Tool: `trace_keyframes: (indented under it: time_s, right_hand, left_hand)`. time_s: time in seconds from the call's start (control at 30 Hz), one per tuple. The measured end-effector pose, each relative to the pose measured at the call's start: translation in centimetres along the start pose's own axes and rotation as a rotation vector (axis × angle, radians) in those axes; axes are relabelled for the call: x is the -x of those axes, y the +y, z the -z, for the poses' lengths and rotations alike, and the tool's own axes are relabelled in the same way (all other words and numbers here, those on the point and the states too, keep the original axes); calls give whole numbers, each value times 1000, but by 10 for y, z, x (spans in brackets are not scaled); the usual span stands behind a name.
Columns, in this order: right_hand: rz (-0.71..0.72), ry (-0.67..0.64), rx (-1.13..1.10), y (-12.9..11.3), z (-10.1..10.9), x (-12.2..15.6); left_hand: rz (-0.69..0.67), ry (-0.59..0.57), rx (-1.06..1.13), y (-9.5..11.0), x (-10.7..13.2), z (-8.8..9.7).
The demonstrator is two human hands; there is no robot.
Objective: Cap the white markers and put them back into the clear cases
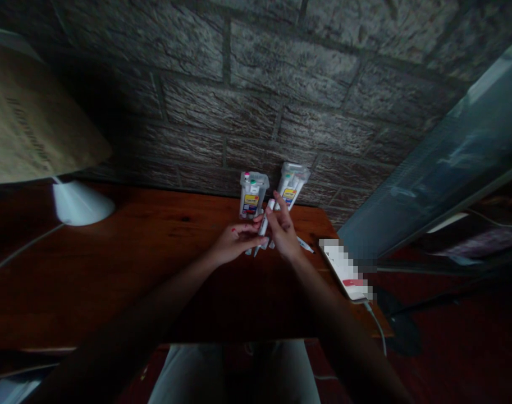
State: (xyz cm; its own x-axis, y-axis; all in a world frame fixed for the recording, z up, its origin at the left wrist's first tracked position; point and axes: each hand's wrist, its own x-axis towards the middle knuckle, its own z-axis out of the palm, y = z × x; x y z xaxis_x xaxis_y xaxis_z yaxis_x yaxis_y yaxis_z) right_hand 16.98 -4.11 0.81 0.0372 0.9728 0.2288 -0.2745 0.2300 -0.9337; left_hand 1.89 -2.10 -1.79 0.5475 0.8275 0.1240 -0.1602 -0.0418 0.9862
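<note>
Fingers of the left hand [233,245] pinch the white marker [264,225] low down, right hand [282,234] thumb and fingers closing on its pink end, tilted above the wooden table [176,235]! Behind stand the left case [261,181] and right case [297,168]; a loose marker [305,245] lies rightward. Danger: a slack pinch could drop it, a stray right index topple the right case.

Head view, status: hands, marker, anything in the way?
Left hand, right hand: both on white marker. Marker tilted, pink end up, partly hidden by the hands. Loose marker beside right hand, not blocking.
</note>
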Motion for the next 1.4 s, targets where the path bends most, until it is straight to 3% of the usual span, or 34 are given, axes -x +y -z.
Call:
trace_keyframes:
  time_s: [0.1,0.2,0.37,0.5,0.7,0.83,1.1,1.4]
  right_hand:
    - [95,-42,67,-3,-5,4]
    - [101,-88,24,-5,-7,4]
    - [17,57,-180,-12,-1,0]
    - [-17,173,-335,-19,9,-5]
    - [-252,115,-541,-23,24,-9]
    - [-315,86,-621,-24,29,-8]
    - [-383,47,-613,-18,33,-9]
    - [-367,129,-605,-24,27,-6]
  left_hand:
    - [-2,70,41,-3,-1,-1]
    - [-8,102,57,-4,-1,-2]
    - [-41,123,-7,4,-1,0]
    - [-69,206,-106,6,-3,5]
    - [-80,240,-119,3,-6,7]
    - [-88,250,-124,3,-6,8]
    - [-86,257,-107,3,-6,8]
    - [-81,256,-124,2,-6,7]
